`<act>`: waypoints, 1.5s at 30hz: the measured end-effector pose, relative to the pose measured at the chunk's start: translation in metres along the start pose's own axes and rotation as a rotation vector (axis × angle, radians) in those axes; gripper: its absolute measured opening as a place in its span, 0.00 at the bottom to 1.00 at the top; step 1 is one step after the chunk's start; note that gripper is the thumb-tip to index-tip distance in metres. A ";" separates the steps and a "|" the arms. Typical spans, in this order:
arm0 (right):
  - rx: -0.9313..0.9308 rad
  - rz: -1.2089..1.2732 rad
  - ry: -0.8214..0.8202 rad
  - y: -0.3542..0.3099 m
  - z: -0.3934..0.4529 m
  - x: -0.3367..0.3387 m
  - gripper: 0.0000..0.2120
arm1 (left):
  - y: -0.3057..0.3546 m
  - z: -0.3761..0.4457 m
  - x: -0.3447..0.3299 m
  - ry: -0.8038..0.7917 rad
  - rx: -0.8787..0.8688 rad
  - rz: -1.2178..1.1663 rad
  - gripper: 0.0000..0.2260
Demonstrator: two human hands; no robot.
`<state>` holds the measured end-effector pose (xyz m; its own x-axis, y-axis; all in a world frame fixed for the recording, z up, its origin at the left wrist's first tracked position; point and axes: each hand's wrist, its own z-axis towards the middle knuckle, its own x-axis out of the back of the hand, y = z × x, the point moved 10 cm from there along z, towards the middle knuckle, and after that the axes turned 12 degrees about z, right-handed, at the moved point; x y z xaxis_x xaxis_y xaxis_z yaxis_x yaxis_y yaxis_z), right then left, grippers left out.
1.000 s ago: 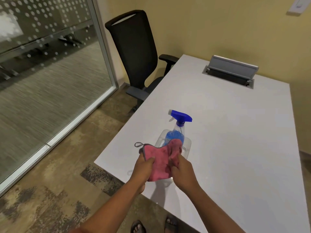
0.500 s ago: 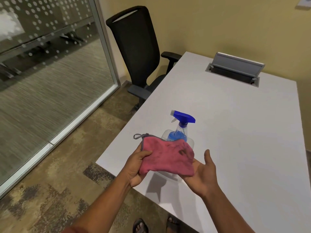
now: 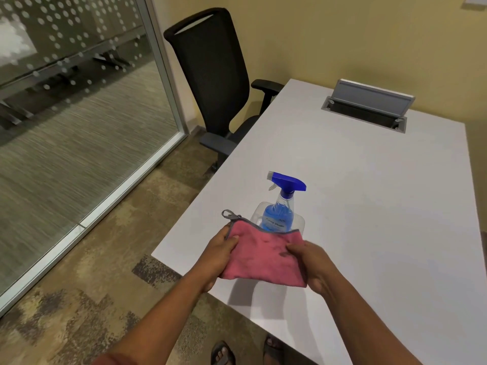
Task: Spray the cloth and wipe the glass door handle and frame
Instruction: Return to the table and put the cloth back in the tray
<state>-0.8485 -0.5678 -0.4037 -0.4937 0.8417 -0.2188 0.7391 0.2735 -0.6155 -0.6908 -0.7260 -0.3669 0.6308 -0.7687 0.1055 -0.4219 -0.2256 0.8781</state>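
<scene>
At nine o'clock stands the glass partition [image 3: 66, 133] with its metal frame [image 3: 160, 83]; no door handle is in view, so all the wiping looks undone. Filling three o'clock, the white table [image 3: 369, 219] carries the spray bottle [image 3: 279, 206] at centre, upright and untouched. Just toward six o'clock of it, the pink cloth [image 3: 263, 256] is stretched flat, left hand [image 3: 218, 256] pinching one edge, right hand [image 3: 311, 264] pinching the other. Spraying appears still to come.
</scene>
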 end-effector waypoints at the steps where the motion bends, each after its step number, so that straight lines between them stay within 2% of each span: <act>1: 0.096 -0.127 0.057 -0.013 -0.002 0.002 0.10 | -0.001 0.000 0.001 0.021 -0.016 0.113 0.13; 6: 0.416 -0.574 0.110 -0.059 -0.026 -0.027 0.05 | 0.003 -0.001 -0.002 0.189 -0.081 0.549 0.12; 10: 0.515 -0.733 0.025 -0.061 -0.041 -0.062 0.06 | 0.010 -0.003 -0.019 0.198 -0.089 0.598 0.15; 12: 0.462 -0.716 -0.059 -0.051 -0.042 -0.077 0.07 | 0.010 -0.002 -0.026 0.180 -0.073 0.558 0.15; 15: 0.430 -0.669 -0.145 -0.044 -0.047 -0.092 0.07 | 0.005 0.000 -0.031 0.158 -0.002 0.354 0.11; 19: 0.555 -0.818 -0.179 -0.049 -0.058 -0.105 0.06 | -0.003 -0.001 -0.033 0.142 0.106 0.030 0.13; 22: 0.633 -0.932 -0.268 -0.045 -0.069 -0.119 0.06 | -0.006 -0.001 -0.039 0.079 0.115 -0.149 0.20; 24: 0.649 -0.982 -0.356 -0.039 -0.076 -0.127 0.09 | -0.008 0.001 -0.036 0.081 0.106 -0.182 0.22; 26: 0.605 -0.992 -0.463 -0.031 -0.079 -0.128 0.11 | -0.013 0.002 -0.026 0.143 0.098 -0.161 0.19; 28: 0.567 -0.922 -0.478 -0.032 -0.077 -0.121 0.12 | -0.019 0.003 -0.017 0.194 0.104 -0.175 0.15; 29: 0.565 -0.828 -0.417 -0.038 -0.072 -0.111 0.12 | -0.021 0.004 -0.014 0.201 0.103 -0.202 0.12; 32: 0.586 -0.485 -0.044 -0.061 -0.055 -0.057 0.08 | -0.017 0.006 -0.013 0.178 0.075 -0.309 0.07; 34: 0.519 -0.419 0.092 -0.057 -0.045 -0.033 0.08 | -0.013 0.007 -0.014 0.153 0.053 -0.357 0.08; 37: 0.490 -0.497 0.095 -0.043 -0.038 -0.031 0.20 | -0.008 0.010 -0.022 0.099 0.028 -0.369 0.12; 39: 0.558 -0.513 0.114 -0.045 -0.042 -0.034 0.21 | -0.006 0.011 -0.028 0.072 0.021 -0.362 0.14; 40: 0.524 -0.460 0.105 -0.044 -0.040 -0.033 0.19 | -0.005 0.012 -0.031 0.065 0.011 -0.376 0.14; 43: 0.171 -0.147 -0.092 -0.017 -0.027 -0.040 0.15 | 0.000 0.012 -0.034 0.052 -0.035 -0.461 0.13; 45: 0.086 -0.045 -0.186 -0.013 -0.024 -0.041 0.15 | 0.001 0.013 -0.032 0.052 -0.041 -0.443 0.12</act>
<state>-0.8268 -0.5951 -0.3683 -0.6071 0.7269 -0.3211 0.6769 0.2614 -0.6882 -0.7198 -0.7089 -0.3758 0.7775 -0.5715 -0.2626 -0.0778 -0.5017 0.8615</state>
